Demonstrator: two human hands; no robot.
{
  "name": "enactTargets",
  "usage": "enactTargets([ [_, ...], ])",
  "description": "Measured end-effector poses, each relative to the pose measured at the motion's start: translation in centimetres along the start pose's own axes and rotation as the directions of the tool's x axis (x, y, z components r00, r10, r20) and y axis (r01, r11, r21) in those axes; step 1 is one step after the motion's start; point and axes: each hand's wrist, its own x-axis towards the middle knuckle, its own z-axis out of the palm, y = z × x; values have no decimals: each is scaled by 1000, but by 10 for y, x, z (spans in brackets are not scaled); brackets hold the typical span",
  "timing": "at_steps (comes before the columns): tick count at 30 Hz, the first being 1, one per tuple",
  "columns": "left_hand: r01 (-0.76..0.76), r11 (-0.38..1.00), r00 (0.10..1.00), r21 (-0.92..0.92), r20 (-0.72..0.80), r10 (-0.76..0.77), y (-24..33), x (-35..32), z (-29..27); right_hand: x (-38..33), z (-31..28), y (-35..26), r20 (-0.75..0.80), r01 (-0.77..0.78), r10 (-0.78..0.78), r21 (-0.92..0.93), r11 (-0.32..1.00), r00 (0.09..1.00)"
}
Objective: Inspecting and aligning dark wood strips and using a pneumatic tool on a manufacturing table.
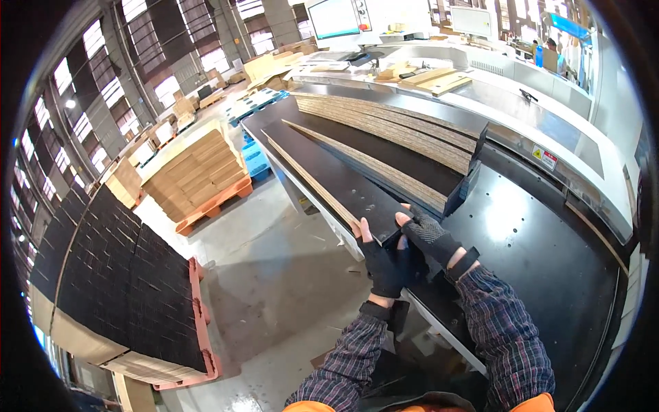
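Observation:
Both my hands wear black fingerless gloves and grip the near end of a long dark-faced particleboard strip [333,182]. My left hand [384,268] wraps its near left corner, with fingertips on the raw brown edge. Across from it, my right hand [432,237] holds the right side of the same end, fingers bent over the top. The strip lies at an angle on the black machine table. Right beside it are more dark strips [391,177] with brown chipboard edges. Behind those sits a taller layered stack of strips [398,134]. My palms hide the strip's very end.
A black table surface [508,213] with small holes extends to the right, beside a white machine beam [576,147]. A screen [333,19] stands at the back. On the floor at left are a pallet of dark boards [127,275] and a brown stack [195,168].

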Motion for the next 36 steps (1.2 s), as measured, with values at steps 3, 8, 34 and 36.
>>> enactTargets([
  [3, -8, 1000, 1000, 2, -30, 8, -2, 1, 1, 15, -2, 19, 40, 86, -82, -109, 990, 996],
  [8, 42, 999, 999, 17, 2, -42, -1, 2, 3, 15, 3, 21, -69, 216, -230, -162, 963, 971],
  [34, -64, 996, 997, 58, -36, 66, -10, 5, 1, -285, -197, 45, -373, 98, 205, 651, 753, 905],
  [36, -107, 988, 992, 114, -55, 114, -27, 11, -5, -283, -203, 57, -391, 165, 157, 672, 722, 907],
])
